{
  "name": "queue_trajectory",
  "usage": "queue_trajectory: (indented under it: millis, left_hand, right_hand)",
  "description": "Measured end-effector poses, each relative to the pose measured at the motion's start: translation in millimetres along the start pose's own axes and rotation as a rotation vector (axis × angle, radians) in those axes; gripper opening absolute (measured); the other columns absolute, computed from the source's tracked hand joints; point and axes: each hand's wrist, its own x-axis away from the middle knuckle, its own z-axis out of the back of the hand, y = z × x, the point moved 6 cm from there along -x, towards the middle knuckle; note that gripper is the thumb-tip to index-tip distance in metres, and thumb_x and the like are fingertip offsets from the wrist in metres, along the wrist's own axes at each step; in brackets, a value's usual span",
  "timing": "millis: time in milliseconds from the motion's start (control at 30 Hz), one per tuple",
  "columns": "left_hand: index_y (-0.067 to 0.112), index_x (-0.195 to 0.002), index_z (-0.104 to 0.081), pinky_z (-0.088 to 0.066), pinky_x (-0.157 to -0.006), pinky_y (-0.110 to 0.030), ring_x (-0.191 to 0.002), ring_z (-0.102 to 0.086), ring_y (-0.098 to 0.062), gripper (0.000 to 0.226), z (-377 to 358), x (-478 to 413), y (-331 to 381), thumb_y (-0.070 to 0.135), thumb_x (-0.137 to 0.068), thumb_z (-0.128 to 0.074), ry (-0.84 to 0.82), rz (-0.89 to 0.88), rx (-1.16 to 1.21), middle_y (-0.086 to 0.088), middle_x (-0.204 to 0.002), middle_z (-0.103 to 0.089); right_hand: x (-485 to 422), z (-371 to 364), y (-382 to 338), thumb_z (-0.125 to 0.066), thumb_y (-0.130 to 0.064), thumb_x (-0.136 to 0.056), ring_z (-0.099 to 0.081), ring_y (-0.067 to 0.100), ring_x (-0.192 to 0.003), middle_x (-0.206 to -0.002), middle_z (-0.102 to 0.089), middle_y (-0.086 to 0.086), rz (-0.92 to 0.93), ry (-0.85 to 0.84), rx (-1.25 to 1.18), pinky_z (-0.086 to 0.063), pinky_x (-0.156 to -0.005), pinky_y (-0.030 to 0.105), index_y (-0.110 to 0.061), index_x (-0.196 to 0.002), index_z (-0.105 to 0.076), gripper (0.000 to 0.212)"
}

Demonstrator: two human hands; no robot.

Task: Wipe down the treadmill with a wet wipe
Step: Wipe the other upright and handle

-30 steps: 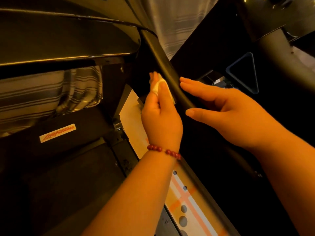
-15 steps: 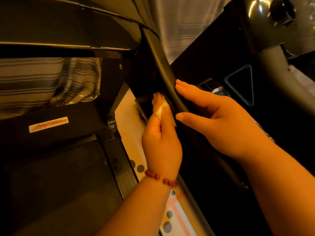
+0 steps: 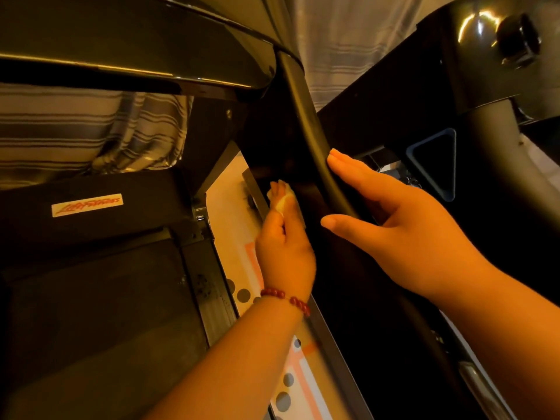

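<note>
Now, mid-wipe, the left hand (image 3: 285,247) pinches the wet wipe (image 3: 283,199) against the treadmill frame (image 3: 272,147); the right hand (image 3: 403,234), fingers spread, braces its post (image 3: 303,125). Next probably needs firm pressure further down.

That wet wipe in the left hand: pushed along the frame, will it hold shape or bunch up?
Likely floppy: the wet wipe sits crumpled in a wad between fingers of the left hand. Probably light, since a fingertip pinch carries it. It may bunch further unless pressed flat.
</note>
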Motion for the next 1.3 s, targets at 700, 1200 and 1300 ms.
queue_trajectory:
  millis: [700, 1200, 1300]
  left_hand:
    - [0.029, -0.130, -0.058, -0.047, -0.101, -0.044, -0.128, -0.049, -0.015, 0.052, 4.1, 1.3, -25.1, 0.057, -0.088, -0.045, 0.009, 0.056, 0.064, 0.000, -0.135, -0.056]
    - [0.038, -0.131, -0.054, -0.043, -0.106, -0.039, -0.132, -0.044, -0.011, 0.044, -4.7, 31.1, 8.7, 0.051, -0.090, -0.042, -0.040, 0.021, 0.001, 0.008, -0.139, -0.052]
    - [0.029, -0.132, -0.055, -0.043, -0.106, -0.041, -0.131, -0.046, -0.011, 0.036, -8.5, 5.6, 27.5, 0.038, -0.099, -0.045, 0.020, -0.003, 0.038, 0.005, -0.137, -0.055]
  right_hand:
    - [-0.6, 0.5, 0.6, -0.068, -0.036, -0.079, -0.029, -0.016, -0.132, -0.139, -0.039, -0.037, 0.005, 0.009, 0.036, -0.028, -0.105, 0.011, -0.049, -0.137, -0.039, 0.066]
    - [0.6, -0.7, 1.8, -0.072, -0.029, -0.079, -0.036, -0.017, -0.127, -0.135, -0.045, -0.036, -0.003, 0.017, -0.051, -0.035, -0.107, 0.015, -0.046, -0.135, -0.044, 0.065]
    - [3.1, -0.4, 2.7, -0.072, -0.025, -0.080, -0.037, -0.016, -0.127, -0.136, -0.044, -0.034, -0.007, 0.024, -0.058, -0.036, -0.108, 0.016, -0.044, -0.136, -0.045, 0.066]
